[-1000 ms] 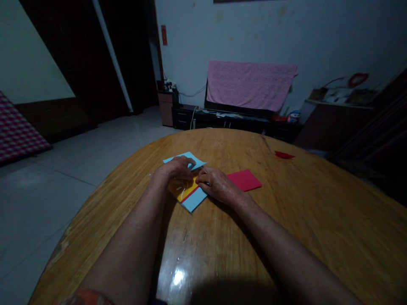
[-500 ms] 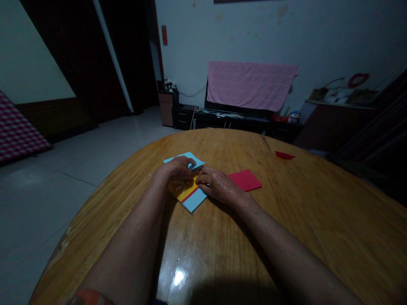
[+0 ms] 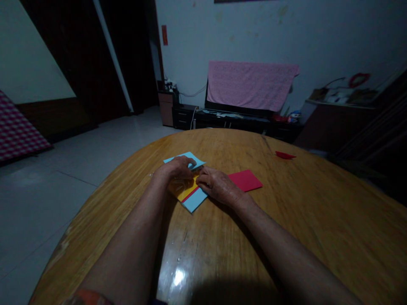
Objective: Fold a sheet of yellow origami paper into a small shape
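Note:
A folded sheet of light blue paper lies on the wooden table, with a yellow layer and a thin red strip showing on it. My left hand curls over the sheet's upper part, fingers pressing on it. My right hand comes in from the right, its fingertips on the paper close to the left hand. Part of the sheet is hidden under both hands. A red paper square lies just beyond my right hand, apart from it. A small red paper scrap lies farther off, near the far edge.
The rounded table edge curves around the far side, with a tiled floor beyond it on the left. A pink cloth hangs over a screen on a low dark cabinet by the back wall.
Both hands remain on the paper, with only slight finger shifts. The view has tilted very slightly.

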The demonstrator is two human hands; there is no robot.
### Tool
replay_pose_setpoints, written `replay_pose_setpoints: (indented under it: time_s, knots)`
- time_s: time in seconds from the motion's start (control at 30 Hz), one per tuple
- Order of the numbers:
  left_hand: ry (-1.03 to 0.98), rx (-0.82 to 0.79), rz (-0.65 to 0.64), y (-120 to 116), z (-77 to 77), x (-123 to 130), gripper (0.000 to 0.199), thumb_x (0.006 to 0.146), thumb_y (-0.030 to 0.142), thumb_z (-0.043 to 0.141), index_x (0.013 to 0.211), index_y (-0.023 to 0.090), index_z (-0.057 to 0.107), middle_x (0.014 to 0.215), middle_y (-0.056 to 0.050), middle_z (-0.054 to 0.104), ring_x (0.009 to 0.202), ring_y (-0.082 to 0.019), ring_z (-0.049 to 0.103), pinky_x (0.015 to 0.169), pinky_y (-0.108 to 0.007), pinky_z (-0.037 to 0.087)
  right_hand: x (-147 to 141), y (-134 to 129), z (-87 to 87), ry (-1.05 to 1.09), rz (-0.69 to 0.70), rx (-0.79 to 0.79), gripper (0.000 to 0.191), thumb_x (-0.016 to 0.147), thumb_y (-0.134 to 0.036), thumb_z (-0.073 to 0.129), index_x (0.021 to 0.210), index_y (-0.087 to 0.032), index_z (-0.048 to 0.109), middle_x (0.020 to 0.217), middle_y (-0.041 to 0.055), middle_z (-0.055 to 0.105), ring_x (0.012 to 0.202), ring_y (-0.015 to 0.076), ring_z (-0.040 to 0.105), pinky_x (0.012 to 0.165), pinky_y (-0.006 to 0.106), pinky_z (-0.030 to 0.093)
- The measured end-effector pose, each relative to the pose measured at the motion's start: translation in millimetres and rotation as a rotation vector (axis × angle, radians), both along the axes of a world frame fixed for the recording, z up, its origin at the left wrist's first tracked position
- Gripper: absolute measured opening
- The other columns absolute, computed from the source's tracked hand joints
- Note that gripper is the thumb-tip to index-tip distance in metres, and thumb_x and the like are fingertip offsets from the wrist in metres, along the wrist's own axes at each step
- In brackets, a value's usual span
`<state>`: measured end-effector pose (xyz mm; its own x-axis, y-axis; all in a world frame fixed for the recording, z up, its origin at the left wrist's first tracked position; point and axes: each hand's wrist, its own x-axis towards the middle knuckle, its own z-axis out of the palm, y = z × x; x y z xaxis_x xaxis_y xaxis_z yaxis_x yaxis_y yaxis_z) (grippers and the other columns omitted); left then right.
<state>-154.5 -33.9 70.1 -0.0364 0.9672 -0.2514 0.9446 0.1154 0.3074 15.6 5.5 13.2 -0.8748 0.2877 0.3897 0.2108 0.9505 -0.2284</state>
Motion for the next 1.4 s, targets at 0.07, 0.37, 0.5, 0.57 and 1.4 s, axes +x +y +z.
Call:
replay_pose_setpoints:
  time_s: [0.07, 0.37, 0.5, 0.57, 1.4]
  knots:
    - [-0.003, 0.001, -0.006, 0, -0.4, 0, 0.037, 0.068, 0.015, 0.059, 0.104, 0.019, 0.063, 0.1, -0.006, 0.068, 0.085, -0.019, 0.062, 0.068, -0.025, 0.046, 0, 1, -0.6, 0.004, 0.004, 0.0, 0.018, 0.088, -0.015, 0.048, 0.075, -0.017, 0.06, 0.085, 0.0032, 0.053, 0.079, 0.0124, 0.048, 0.068, 0.025, 0.038]
    - [-0.01, -0.007, -0.008, 0, 0.6, 0, 0.035, 0.067, 0.016, 0.059, 0.102, 0.02, 0.063, 0.096, -0.005, 0.068, 0.084, -0.019, 0.061, 0.068, -0.026, 0.047, -1, -2, -0.8, -0.016, -0.011, -0.03, 0.02, 0.089, -0.014, 0.046, 0.071, -0.016, 0.054, 0.087, 0.0037, 0.054, 0.077, 0.0117, 0.047, 0.068, 0.025, 0.038]
    - [0.009, -0.01, 0.004, 0, -0.4, 0, 0.035, 0.067, 0.017, 0.059, 0.102, 0.022, 0.063, 0.096, -0.003, 0.068, 0.085, -0.018, 0.061, 0.07, -0.025, 0.047, -1, -4, -1.8, -0.015, -0.025, -0.012, 0.019, 0.09, -0.015, 0.044, 0.072, -0.017, 0.053, 0.088, 0.0041, 0.053, 0.077, 0.0123, 0.047, 0.067, 0.025, 0.038]
    - [0.013, -0.017, 0.017, -1, -0.1, 0, 0.035, 0.068, 0.018, 0.059, 0.102, 0.022, 0.063, 0.096, -0.003, 0.068, 0.086, -0.019, 0.061, 0.07, -0.025, 0.047, 0, -5, -2.4, -0.018, -0.035, 0.012, 0.019, 0.09, -0.016, 0.043, 0.073, -0.017, 0.052, 0.087, 0.0043, 0.053, 0.077, 0.013, 0.047, 0.067, 0.026, 0.038]
    - [0.055, 0.019, 0.066, -3, 6.2, 5, 0.047, 0.072, 0.015, 0.058, 0.119, 0.022, 0.057, 0.116, -0.006, 0.064, 0.099, -0.019, 0.06, 0.078, -0.023, 0.047, 4, -6, -7.4, 0.022, -0.043, 0.117, 0.012, 0.089, -0.013, 0.04, 0.081, -0.019, 0.047, 0.091, 0.0065, 0.052, 0.086, 0.017, 0.049, 0.078, 0.032, 0.044]
